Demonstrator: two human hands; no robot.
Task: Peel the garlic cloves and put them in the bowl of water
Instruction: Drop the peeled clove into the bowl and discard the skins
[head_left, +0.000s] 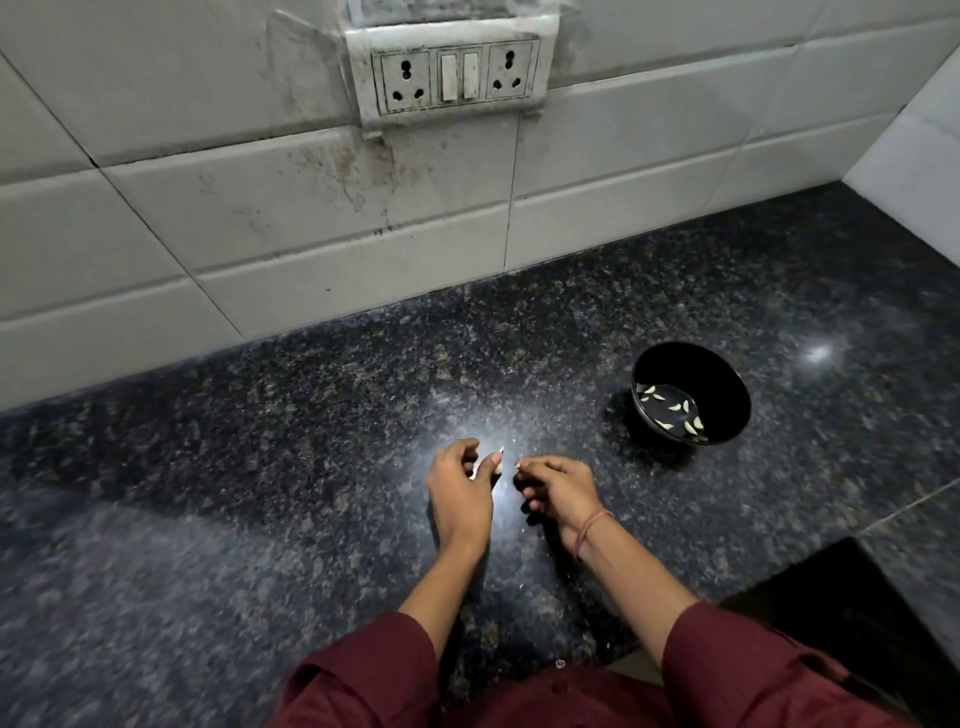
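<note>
My left hand (460, 491) pinches a garlic clove (498, 464) between thumb and fingers above the dark granite counter (311, 441). Just to its right, my right hand (558, 486) has its fingers curled, and its fingertips pinch a small pale bit, apparently peel (518, 464). The two hands sit close together, a small gap between them. A black bowl (727, 379) stands to the right and a little farther back, with water and several peeled cloves (675, 408) in it.
A white tiled wall (260, 208) with a socket panel (457, 75) runs along the back. A small scrap of peel (559, 663) lies near the counter's front edge. A black surface (857, 608) sits at the lower right.
</note>
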